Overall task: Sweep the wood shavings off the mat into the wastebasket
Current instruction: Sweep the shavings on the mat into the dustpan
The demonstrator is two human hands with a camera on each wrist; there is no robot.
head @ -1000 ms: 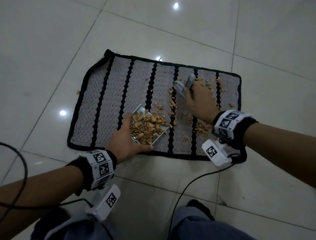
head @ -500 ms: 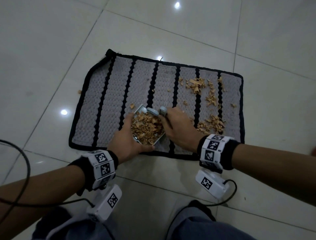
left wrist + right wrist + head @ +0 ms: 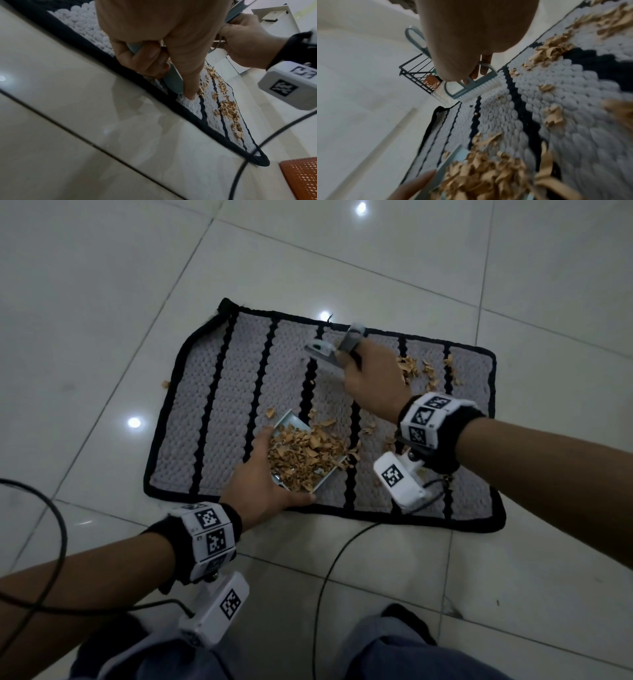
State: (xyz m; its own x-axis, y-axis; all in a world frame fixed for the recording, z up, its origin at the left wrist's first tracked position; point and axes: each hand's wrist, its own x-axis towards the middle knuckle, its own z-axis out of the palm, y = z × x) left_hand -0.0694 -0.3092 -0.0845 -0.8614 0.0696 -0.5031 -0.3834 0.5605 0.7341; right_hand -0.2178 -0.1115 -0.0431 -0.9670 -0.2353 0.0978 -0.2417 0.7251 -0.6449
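Note:
A grey mat [image 3: 219, 419] with black stripes lies on the tiled floor. My left hand [image 3: 263, 477] grips a small pale dustpan [image 3: 291, 422] heaped with tan wood shavings [image 3: 305, 453] at the mat's near middle; the pan's edge [image 3: 173, 79] shows between my fingers. My right hand [image 3: 370, 371] holds a small blue-grey brush [image 3: 325, 350], lifted over the mat's far middle; its white bristles [image 3: 477, 89] hover just above the weave. Loose shavings [image 3: 424, 371] lie at the far right. An orange mesh wastebasket [image 3: 302, 177] stands off the mat's corner.
A black cable [image 3: 329, 570] runs across the tiles near the mat's front edge, another [image 3: 51, 542] loops at left. A single shaving [image 3: 166, 384] lies on the floor left of the mat. A black wire rack [image 3: 418, 73] stands beyond the mat. My knees [image 3: 394, 655] are below.
My right hand swept the brush into the dustpan, then lifted and carried it back to the far middle of the mat. The pan holds more shavings. The left hand stayed put.

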